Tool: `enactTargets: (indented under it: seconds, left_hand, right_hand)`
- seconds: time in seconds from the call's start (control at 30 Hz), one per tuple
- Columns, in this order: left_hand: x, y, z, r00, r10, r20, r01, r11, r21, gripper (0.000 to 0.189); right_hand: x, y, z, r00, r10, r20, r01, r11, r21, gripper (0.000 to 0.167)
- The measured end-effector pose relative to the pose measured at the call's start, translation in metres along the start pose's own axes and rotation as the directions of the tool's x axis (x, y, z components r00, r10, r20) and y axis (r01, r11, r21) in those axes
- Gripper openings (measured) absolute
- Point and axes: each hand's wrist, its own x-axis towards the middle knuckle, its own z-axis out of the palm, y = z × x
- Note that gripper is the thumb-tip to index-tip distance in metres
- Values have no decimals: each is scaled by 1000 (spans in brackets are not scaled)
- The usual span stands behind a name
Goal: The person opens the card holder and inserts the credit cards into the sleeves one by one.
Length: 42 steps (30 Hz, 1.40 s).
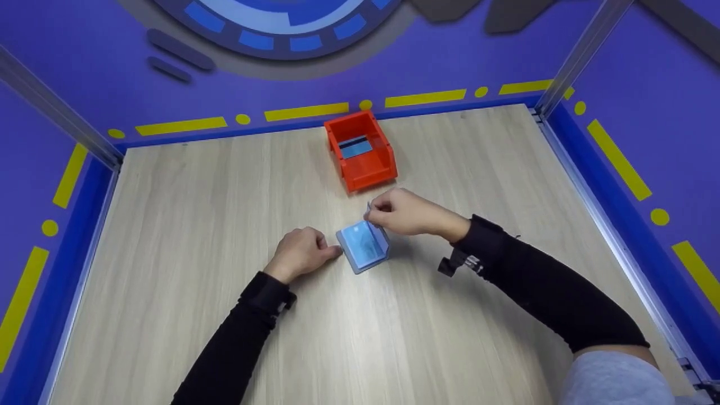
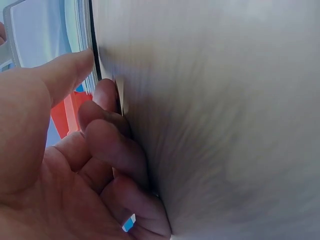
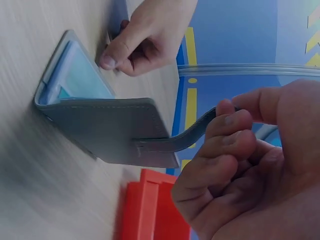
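A small grey card holder (image 1: pixel 350 263) lies partly opened on the table, with clear sleeves and a light-blue card face (image 1: pixel 363 244) showing. Its cover (image 3: pixel 115 127) stands raised in the right wrist view. My right hand (image 1: pixel 408 211) pinches the end of the cover's strap (image 3: pixel 186 139) between thumb and index finger, the strap stretched out from the cover. On the left, my left hand (image 1: pixel 299 253) rests on the table with its thumb extended to the holder's near-left edge. Its other fingers (image 2: pixel 117 150) are bent against the tabletop.
A red bin (image 1: pixel 371 181) stands just beyond the card holder, with a blue card (image 1: pixel 355 147) bearing a dark stripe inside. Blue-purple panels (image 1: pixel 304 95) with yellow marks border the wooden table (image 1: pixel 214 197) at the back and both sides.
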Motion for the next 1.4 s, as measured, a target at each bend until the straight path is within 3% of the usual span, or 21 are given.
enactTargets:
  seconds: [0.53,0.93,1.4]
  left_hand:
    - [0,-1,-1,999,34,-15,-33,999,20,43]
    - [0,-2,-4,997,71,-10,-71,997,20,30]
    - [0,-5,-6,996,87,15,-86,996,-23,8]
  right_hand:
    - [14,0,38,993,-79,85,67,987,143,41]
    - [19,12,64,990,-104,93,100,994,46,29]
    - [22,19,73,994,-98,36,99,995,-2,26]
